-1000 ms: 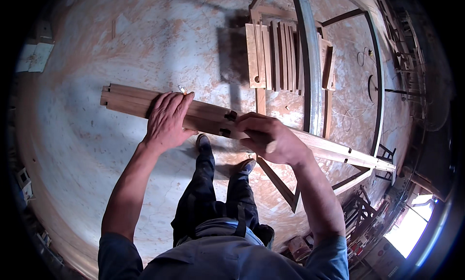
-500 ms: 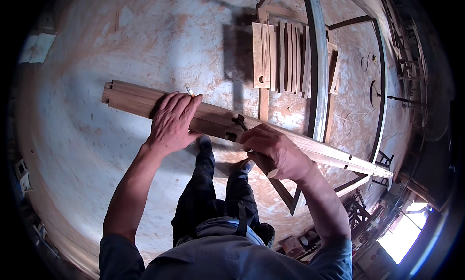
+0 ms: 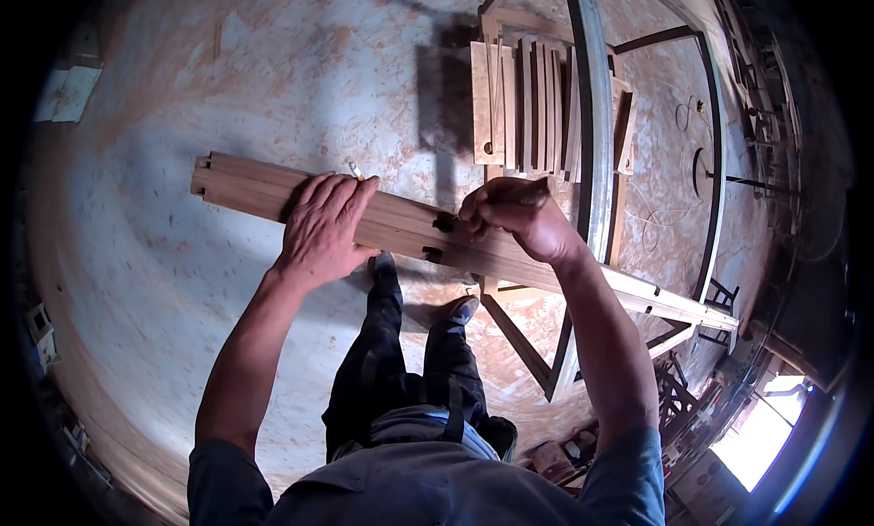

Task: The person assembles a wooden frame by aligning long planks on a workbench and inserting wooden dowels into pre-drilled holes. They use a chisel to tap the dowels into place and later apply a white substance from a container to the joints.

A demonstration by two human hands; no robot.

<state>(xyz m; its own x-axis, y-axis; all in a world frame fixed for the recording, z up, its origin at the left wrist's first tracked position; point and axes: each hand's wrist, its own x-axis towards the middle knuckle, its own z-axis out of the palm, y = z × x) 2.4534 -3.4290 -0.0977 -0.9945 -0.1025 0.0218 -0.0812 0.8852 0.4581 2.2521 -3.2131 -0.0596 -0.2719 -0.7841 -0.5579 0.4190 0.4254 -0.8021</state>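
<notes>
A pair of long wooden beams [image 3: 401, 218] lies side by side, running from the left toward the far right, with dark mortises cut in them. My left hand [image 3: 323, 221] grips both across the top, fingers over the far side and thumb at the near edge. A white cigarette [image 3: 356, 171] pokes out by its fingertips. Beside an open mortise [image 3: 444, 223], my right hand [image 3: 514, 218] is closed round a chisel [image 3: 535, 193], whose wooden handle end shows above the fist. The blade is mostly hidden by the fingers. A second mortise [image 3: 432, 254] sits closer to me.
Beyond the beams, several wooden slats [image 3: 544, 107] lie on a low support. A metal frame [image 3: 592, 116] stands at the right, partly under the beams, with angled legs [image 3: 519, 344]. A cable [image 3: 651, 221] trails on the floor. Timber [image 3: 774, 116] lines the right side.
My right hand has moved up and away from me and turned over, swinging the chisel handle from the near side to the far side. The blade has left the mortise. My left hand stays put.
</notes>
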